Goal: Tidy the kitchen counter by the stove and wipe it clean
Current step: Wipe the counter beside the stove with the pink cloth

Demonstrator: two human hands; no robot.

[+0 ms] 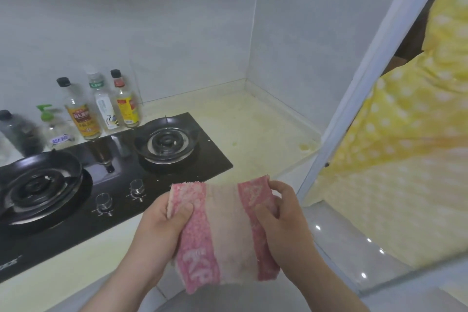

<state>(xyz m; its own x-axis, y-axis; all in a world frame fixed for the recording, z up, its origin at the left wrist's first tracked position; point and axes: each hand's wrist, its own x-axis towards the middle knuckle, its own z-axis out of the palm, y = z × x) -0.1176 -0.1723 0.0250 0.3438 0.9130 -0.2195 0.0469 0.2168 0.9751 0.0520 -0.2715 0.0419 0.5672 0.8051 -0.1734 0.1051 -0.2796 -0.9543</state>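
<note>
1. Pink-and-white cloth [222,233] held spread at 6 o'clock, off the counter's [258,129] front edge.
2. Left hand [162,225] grip pinching the cloth's left edge; right hand [283,220] grip pinching its right edge.
3. Black stove [121,180] at 9 o'clock; bottles [101,106] at 10 o'clock.

A fuzzy pink-and-cream striped cloth [222,230] hung spread open, pinched at its side edges by the left hand [162,225] and right hand [283,215], above the near edge of the pale yellowish counter [253,121] (yellow-stained toward its right corner).
</note>
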